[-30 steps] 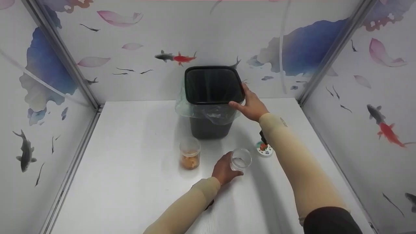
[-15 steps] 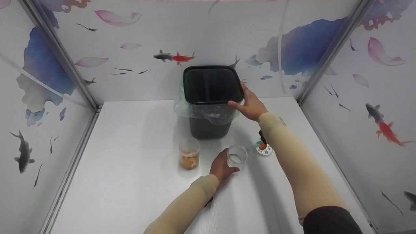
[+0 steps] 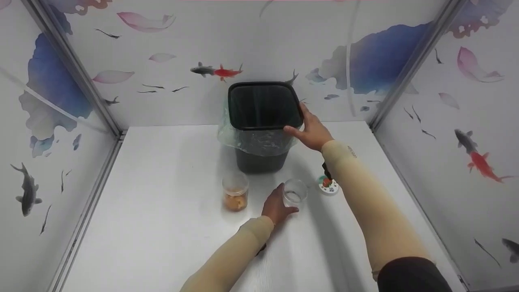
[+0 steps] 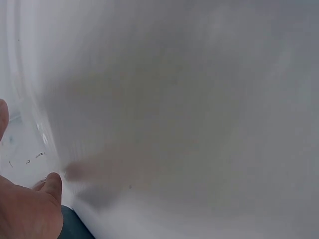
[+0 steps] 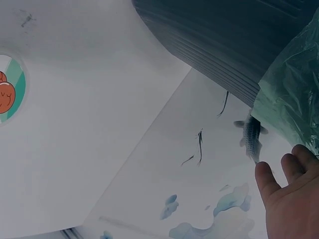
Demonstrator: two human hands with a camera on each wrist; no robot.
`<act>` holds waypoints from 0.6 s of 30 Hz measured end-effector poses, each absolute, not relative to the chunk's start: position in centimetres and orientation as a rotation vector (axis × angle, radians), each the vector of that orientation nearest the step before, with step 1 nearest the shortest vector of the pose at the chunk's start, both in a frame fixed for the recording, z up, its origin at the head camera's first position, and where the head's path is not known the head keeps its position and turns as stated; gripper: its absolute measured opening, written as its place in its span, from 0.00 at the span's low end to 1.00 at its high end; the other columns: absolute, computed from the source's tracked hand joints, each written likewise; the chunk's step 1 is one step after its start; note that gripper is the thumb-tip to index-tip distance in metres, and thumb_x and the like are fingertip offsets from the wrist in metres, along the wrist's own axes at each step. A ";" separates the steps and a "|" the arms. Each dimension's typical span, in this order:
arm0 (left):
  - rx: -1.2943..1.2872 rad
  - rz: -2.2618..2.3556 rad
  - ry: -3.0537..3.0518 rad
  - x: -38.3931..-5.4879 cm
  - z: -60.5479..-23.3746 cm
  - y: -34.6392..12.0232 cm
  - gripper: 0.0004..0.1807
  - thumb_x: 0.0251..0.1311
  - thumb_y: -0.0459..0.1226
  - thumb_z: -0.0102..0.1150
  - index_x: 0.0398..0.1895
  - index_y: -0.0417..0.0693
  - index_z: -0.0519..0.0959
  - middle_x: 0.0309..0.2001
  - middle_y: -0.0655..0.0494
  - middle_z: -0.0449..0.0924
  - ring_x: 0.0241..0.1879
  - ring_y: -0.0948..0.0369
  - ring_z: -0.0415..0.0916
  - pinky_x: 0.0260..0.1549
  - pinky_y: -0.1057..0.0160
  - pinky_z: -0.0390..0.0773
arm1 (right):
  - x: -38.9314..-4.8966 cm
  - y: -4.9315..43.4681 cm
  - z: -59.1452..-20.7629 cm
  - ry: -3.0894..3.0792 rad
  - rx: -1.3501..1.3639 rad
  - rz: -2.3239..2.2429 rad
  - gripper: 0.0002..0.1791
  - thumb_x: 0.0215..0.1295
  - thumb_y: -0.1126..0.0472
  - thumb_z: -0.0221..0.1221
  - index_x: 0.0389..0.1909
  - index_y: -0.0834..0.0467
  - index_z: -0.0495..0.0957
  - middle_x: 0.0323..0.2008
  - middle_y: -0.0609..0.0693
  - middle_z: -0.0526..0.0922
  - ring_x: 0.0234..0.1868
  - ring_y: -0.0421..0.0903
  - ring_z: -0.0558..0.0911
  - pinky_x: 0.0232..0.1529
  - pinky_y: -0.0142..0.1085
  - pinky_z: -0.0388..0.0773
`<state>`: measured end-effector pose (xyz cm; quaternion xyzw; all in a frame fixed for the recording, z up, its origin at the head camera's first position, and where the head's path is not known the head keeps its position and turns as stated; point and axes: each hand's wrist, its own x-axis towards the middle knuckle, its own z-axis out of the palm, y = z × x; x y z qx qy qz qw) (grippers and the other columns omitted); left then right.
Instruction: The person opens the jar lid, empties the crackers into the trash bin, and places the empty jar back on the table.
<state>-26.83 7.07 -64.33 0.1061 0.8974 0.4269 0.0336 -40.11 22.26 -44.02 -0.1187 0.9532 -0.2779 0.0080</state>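
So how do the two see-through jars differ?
The left jar has orange contents at the bottom; the right jar shows none. The left jar stands untouched, whereas the right jar is in the left hand's grip. Both are round.

- Head view: the camera sits above the person's forearms point(image 3: 369, 194), facing forward and down across the white tabletop point(image 3: 170, 182) to the patterned back wall point(image 3: 162, 105); of the three I compare, it stands farthest off and takes in most.
- Left wrist view: close range; the left hand point(image 3: 277, 207) enters at lower left, and a pale, blurred surface point(image 4: 189, 119) fills most of the field.
- Right wrist view: near the right hand point(image 3: 311, 130), at lower right; it faces the bin point(image 3: 261, 161) from outside, the table-wall seam aslant.
- Head and right wrist share right hand, bin, greenish bag point(image 3: 263, 142) and round lid point(image 3: 327, 185).
- Head and left wrist share the left hand.
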 end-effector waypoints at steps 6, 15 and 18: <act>0.321 1.291 2.755 -26.8 -64.3 7.1 0.57 0.48 0.47 0.78 0.76 0.37 0.54 0.71 0.40 0.63 0.70 0.48 0.62 0.67 0.54 0.62 | -40.0 22.2 -44.0 2.979 -0.371 -0.870 0.63 0.55 0.19 0.51 0.80 0.46 0.33 0.79 0.55 0.45 0.77 0.55 0.50 0.71 0.56 0.51; 0.288 1.268 2.776 -26.6 -64.3 7.1 0.62 0.43 0.45 0.81 0.77 0.35 0.51 0.69 0.38 0.66 0.68 0.47 0.65 0.65 0.54 0.66 | -39.9 22.1 -43.9 2.979 -0.361 -0.850 0.63 0.54 0.18 0.50 0.80 0.46 0.34 0.79 0.54 0.44 0.77 0.54 0.50 0.72 0.55 0.51; 0.276 1.301 2.781 -26.2 -64.3 6.9 0.62 0.43 0.42 0.81 0.77 0.35 0.50 0.67 0.38 0.67 0.66 0.47 0.68 0.63 0.53 0.68 | -40.0 22.2 -44.0 2.985 -0.365 -0.851 0.63 0.55 0.19 0.50 0.81 0.46 0.34 0.79 0.54 0.45 0.77 0.55 0.50 0.72 0.56 0.51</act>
